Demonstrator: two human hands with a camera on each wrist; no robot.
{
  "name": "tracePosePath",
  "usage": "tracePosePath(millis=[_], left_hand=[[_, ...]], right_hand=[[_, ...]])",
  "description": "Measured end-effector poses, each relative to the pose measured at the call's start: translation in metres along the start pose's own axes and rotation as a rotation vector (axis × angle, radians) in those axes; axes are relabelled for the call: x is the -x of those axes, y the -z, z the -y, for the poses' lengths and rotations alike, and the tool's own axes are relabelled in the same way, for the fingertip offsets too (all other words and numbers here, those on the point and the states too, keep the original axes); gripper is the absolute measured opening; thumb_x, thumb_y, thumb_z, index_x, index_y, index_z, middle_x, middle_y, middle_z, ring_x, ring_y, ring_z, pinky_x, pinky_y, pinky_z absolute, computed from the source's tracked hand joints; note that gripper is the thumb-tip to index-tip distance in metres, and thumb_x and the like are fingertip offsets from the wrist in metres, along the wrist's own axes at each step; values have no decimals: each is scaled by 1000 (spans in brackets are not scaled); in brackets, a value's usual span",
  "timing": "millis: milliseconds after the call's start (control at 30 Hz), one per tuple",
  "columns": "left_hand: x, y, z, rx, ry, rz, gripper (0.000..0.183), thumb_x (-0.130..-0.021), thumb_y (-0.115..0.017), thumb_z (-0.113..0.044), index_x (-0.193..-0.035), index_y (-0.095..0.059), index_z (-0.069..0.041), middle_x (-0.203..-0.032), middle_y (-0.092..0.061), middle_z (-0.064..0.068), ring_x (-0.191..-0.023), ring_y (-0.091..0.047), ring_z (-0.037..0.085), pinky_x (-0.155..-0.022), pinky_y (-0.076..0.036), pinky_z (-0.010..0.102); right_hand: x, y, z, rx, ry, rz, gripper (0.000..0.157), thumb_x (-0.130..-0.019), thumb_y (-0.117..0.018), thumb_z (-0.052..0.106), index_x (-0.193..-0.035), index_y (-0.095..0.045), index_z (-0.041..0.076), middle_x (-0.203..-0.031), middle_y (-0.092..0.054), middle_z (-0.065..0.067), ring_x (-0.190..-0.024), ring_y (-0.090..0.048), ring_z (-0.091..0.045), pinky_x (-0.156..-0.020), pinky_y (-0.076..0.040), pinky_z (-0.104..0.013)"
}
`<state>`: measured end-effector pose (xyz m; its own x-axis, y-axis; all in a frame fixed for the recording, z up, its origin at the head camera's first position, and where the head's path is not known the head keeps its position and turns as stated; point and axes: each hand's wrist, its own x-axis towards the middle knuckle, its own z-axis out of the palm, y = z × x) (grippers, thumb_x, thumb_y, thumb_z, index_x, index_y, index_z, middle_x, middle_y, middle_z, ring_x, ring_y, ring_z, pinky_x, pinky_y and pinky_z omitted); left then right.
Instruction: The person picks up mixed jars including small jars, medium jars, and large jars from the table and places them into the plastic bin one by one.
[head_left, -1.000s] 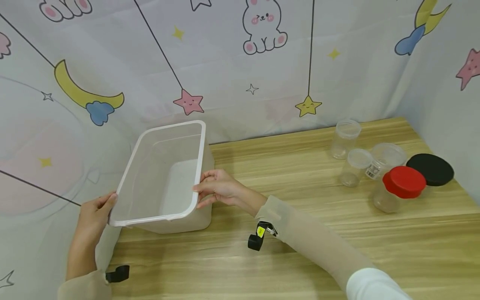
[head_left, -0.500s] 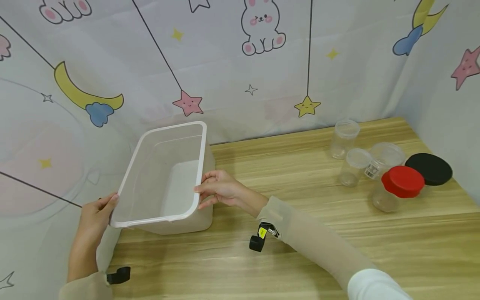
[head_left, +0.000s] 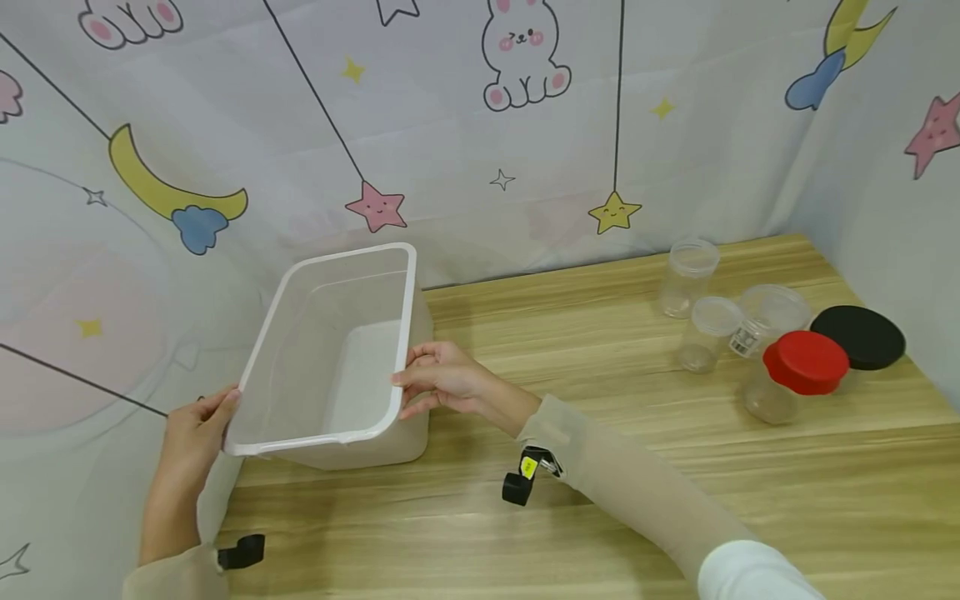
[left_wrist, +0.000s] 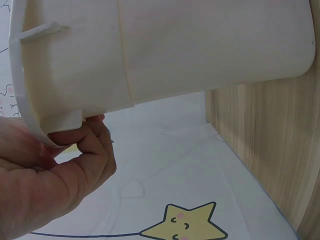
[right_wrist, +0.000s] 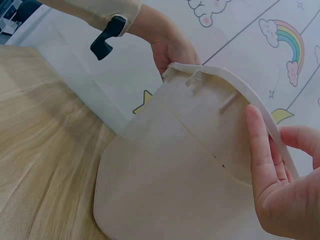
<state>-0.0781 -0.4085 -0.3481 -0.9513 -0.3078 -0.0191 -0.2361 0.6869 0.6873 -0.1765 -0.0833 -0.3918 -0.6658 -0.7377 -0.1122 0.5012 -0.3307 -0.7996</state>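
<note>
White bin [head_left: 367,454]: at the left of the wooden tabletop [head_left: 570,333], near the back, its open mouth leaning toward the viewer; whether the whole base sits flat on the wood cannot be told.
Left hand [head_left: 191,433]: grasping the bin's rim [head_left: 407,308] at the near left corner, thumb above and fingers curled beneath (the left wrist view shows that curl best).
Right hand [head_left: 446,379]: pinching the rim along the right side, thumb over the edge, fingers against the outer wall.
Sleeves: beige on both forearms, the right sleeve [head_left: 630,483] turning white farther up, the left sleeve [head_left: 180,575] cut off by the lower border.
Jars: grouped at the right of the tabletop, well apart from the bin. A tall clear jar [head_left: 687,279] stands farthest back, a smaller clear jar [head_left: 708,333] in front of it, and a wide clear jar [head_left: 772,310] with a barcode label just beside that one. A red-lidded jar [head_left: 806,364] is nearest the viewer; a black-lidded jar [head_left: 858,337] is just behind it, to the right.
Backdrop: white cloth [head_left: 450,125] printed with a rabbit, stars and moons.
</note>
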Motion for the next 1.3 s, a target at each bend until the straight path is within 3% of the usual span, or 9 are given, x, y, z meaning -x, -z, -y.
tracePosePath(millis=[700, 1300], left_hand=[[0, -5, -6, 7, -17, 17, 53, -108, -41, -28, -140, -44, 14, -135, -46, 37, -81, -45, -18, -65, -46, 6], [6, -10, -8, -1, -16, 14, 51, -109, -41, -25, -140, -43, 15, -132, -49, 39, -78, -48, -16, -64, -46, 7]], right_hand=[[6, 6, 4, -10, 6, 12, 13, -93, -57, -13, -95, -55, 0, -83, -67, -10, -67, -66, -21, -67, -62, -41], [13, 10, 1, -31, 6, 21, 11, -94, -55, -12, -96, -55, -1, -83, -67, -12, -67, -66, -20, -67, -61, -39]])
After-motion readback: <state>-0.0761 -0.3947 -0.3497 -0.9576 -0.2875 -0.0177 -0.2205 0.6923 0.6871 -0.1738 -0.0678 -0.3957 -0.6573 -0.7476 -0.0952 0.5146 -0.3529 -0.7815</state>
